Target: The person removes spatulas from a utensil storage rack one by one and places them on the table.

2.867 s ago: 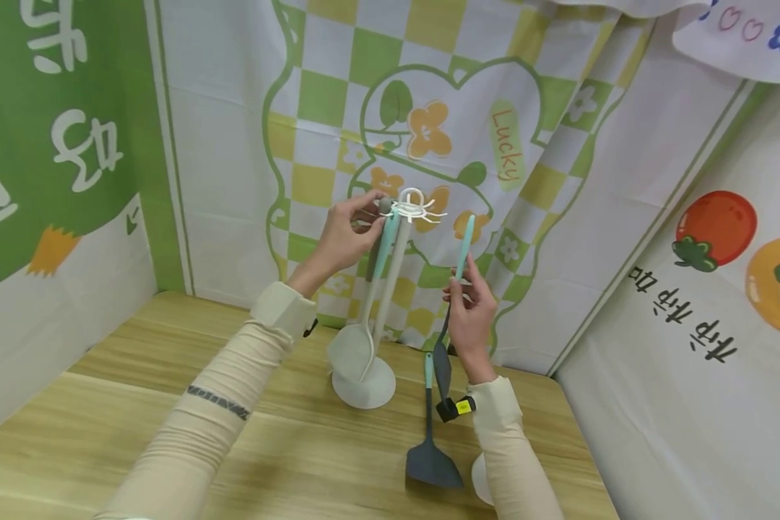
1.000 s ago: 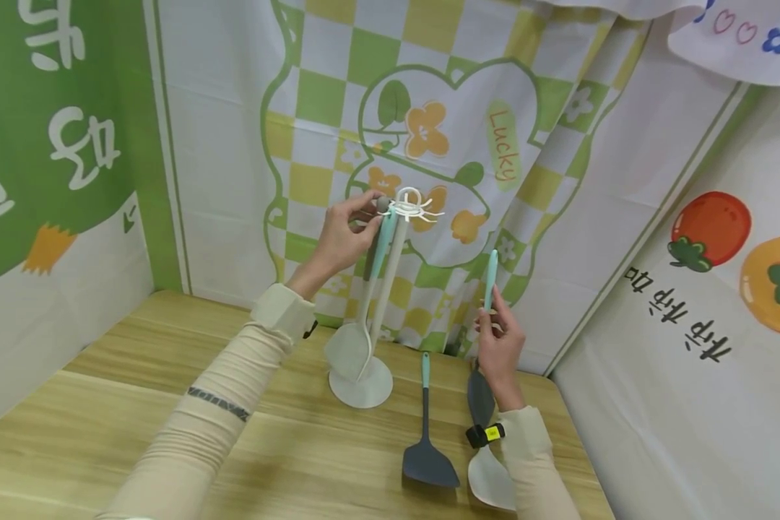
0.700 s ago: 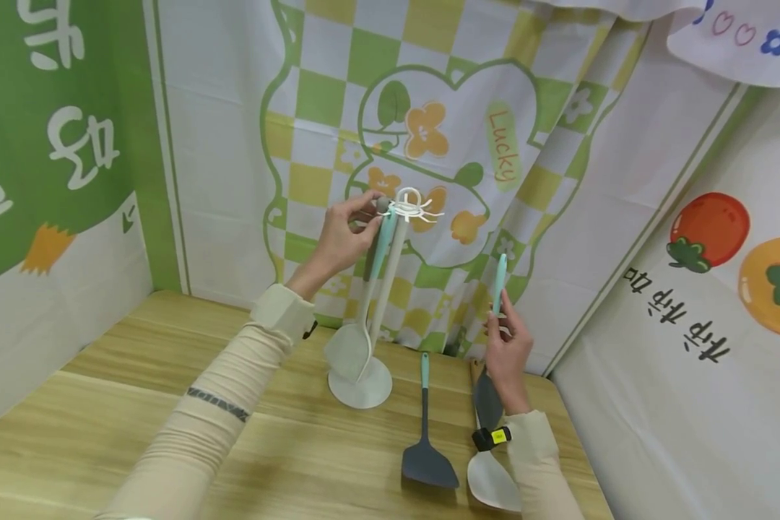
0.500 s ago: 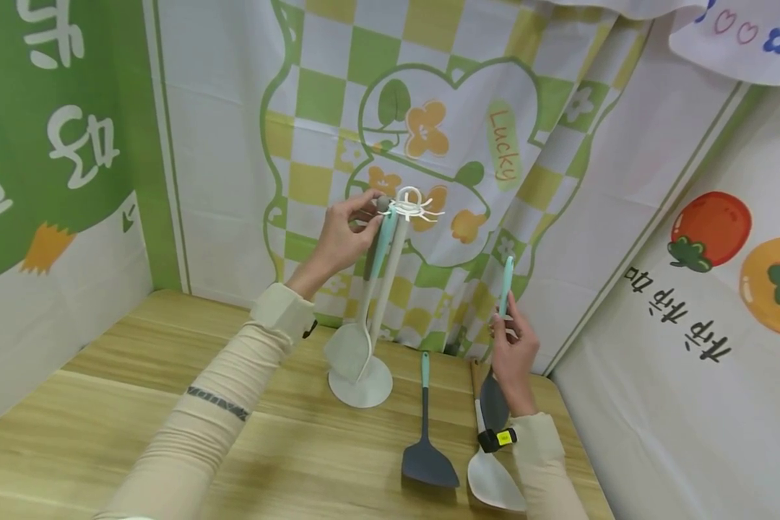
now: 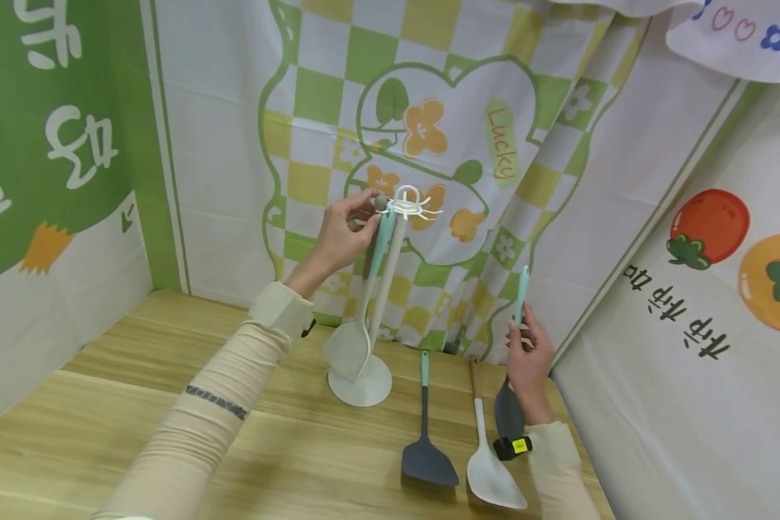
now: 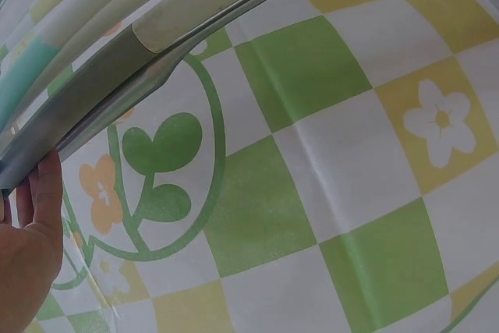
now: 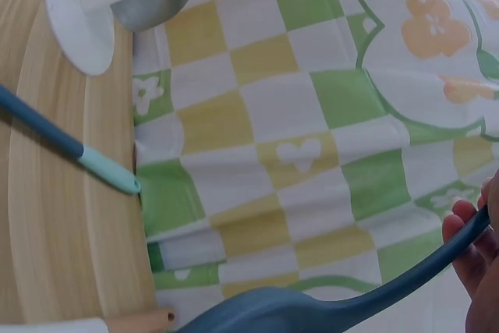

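Note:
My left hand (image 5: 344, 231) is at the top of the white utensil stand (image 5: 390, 278) and pinches a grey-handled kitchen utensil (image 6: 86, 91) near its end. Beside that handle hangs a pale utensil with a mint handle (image 5: 381, 242). Pale heads (image 5: 347, 350) overlap low down, over the stand's round base. Off to the right, my right hand (image 5: 529, 357) grips a dark grey cooking spoon (image 7: 265, 309) by its upper part, mint handle end (image 5: 523, 289) pointing up. Sleeve and wrist camera partly cover the spoon's head in the head view.
On the wooden table (image 5: 286, 448) lie a dark grey turner with a mint handle (image 5: 427, 462) and a white turner with a wooden handle (image 5: 494, 480), side by side. A checked curtain (image 5: 325, 94) hangs behind the stand. White printed cloth (image 5: 663, 404) closes the right side.
My right hand has carried the dark grey cooking spoon away from the stand, rightward and down. The white turner, earlier mostly behind the arm, now shows whole. My left hand has stayed put.

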Action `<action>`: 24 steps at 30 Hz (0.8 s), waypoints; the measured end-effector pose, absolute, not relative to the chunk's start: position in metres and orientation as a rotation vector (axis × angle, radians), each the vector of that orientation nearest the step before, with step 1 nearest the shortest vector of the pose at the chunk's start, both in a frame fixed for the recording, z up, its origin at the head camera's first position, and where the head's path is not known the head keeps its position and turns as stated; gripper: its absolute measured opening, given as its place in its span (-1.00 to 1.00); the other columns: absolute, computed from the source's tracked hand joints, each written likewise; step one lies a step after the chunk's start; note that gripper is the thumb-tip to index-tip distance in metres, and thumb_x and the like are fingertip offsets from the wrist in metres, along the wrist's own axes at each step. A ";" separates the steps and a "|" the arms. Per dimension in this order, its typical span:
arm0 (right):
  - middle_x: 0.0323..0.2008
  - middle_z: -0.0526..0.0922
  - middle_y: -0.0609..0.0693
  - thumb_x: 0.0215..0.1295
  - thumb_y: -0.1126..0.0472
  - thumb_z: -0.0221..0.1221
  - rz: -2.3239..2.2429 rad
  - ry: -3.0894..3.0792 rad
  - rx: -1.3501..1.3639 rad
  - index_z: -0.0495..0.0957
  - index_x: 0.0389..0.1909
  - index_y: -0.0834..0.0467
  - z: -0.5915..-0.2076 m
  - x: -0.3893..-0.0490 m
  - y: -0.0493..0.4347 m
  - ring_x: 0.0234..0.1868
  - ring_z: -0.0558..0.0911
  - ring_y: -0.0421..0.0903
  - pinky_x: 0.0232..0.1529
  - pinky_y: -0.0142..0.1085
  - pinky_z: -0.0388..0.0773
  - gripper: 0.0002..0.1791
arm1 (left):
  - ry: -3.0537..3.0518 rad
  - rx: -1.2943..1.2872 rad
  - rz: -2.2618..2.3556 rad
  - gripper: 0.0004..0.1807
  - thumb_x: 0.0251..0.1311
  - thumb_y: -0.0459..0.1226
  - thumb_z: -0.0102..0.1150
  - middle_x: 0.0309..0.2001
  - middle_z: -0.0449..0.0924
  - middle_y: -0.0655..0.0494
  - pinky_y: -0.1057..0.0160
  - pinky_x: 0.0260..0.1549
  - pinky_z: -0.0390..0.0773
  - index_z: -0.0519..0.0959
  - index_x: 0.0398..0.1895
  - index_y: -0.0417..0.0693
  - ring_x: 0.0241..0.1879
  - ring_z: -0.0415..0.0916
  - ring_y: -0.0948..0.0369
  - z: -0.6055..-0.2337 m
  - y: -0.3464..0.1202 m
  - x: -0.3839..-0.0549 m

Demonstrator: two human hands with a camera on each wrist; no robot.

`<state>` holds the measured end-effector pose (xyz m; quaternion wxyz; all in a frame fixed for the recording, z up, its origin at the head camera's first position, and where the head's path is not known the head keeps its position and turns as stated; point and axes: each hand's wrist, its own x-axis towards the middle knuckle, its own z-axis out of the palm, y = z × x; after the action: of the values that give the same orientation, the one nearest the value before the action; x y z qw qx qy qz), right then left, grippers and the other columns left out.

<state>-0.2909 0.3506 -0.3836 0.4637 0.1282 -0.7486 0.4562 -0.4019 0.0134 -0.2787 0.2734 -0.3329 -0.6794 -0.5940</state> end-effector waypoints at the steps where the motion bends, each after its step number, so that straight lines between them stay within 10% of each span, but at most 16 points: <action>1: -0.12 0.63 0.47 0.35 0.60 0.13 1.119 -1.842 0.307 0.43 0.32 0.44 -0.384 -0.290 0.353 -0.37 0.64 -0.15 -0.43 -0.59 0.61 -0.50 | -1.830 -0.894 -1.603 -0.60 0.38 -0.50 0.10 -0.10 0.63 -0.29 0.15 -0.08 0.75 0.53 0.27 -0.35 -0.11 0.66 -0.07 -0.278 0.014 -0.402; 12: -0.13 0.61 0.48 0.32 0.63 0.13 1.027 -1.858 0.289 0.44 0.29 0.47 -0.388 -0.281 0.377 -0.40 0.62 -0.33 -0.44 -0.65 0.58 -0.50 | -1.840 -0.885 -1.624 -0.60 0.38 -0.56 0.05 -0.06 0.59 -0.44 -0.19 -0.01 0.69 0.49 0.27 -0.44 -0.08 0.62 -0.22 -0.269 0.015 -0.386; 24: -0.09 0.64 0.43 0.36 0.55 0.16 0.982 -1.900 0.187 0.47 0.34 0.32 -0.423 -0.292 0.419 -0.40 0.55 -0.49 -0.48 -0.74 0.48 -0.48 | -1.837 -0.889 -1.591 -0.60 0.38 -0.49 0.11 -0.11 0.64 -0.25 0.10 -0.10 0.75 0.54 0.27 -0.30 -0.13 0.66 -0.04 -0.277 0.014 -0.401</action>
<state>-0.2916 0.4190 -0.4233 0.4772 0.0764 -0.7777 0.4020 -0.4008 0.0137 -0.2769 0.2737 -0.3303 -0.6828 -0.5913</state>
